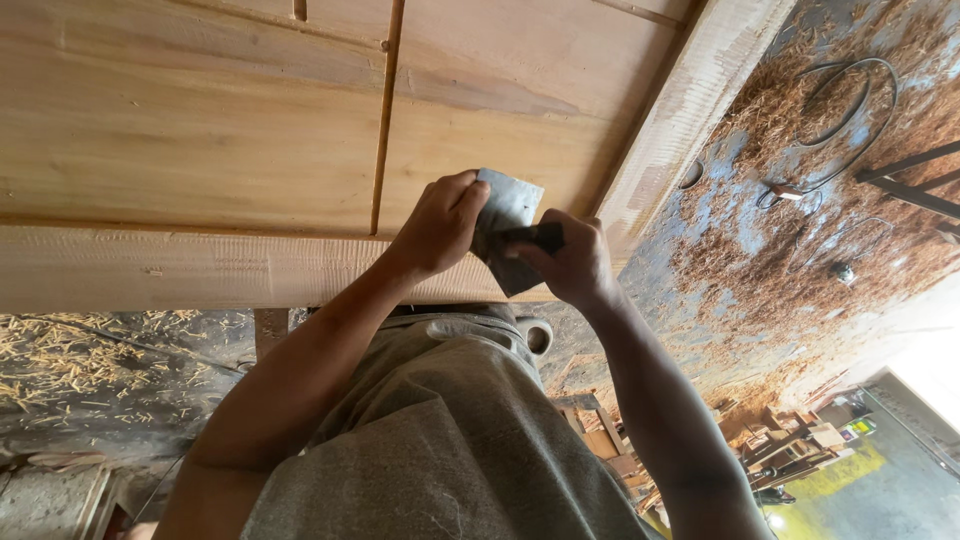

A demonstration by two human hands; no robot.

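Scraping looks underway: the left hand (437, 225) and right hand (572, 262) both pinch a thin grey metal scraper blade (507, 225) against the pale wooden panel's (200, 140) near edge, likely needing steady, even pressure next.

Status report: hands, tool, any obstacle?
Left hand and right hand both grip flat metal scraper. Scraper against wooden panel edge. No obstacle visible.
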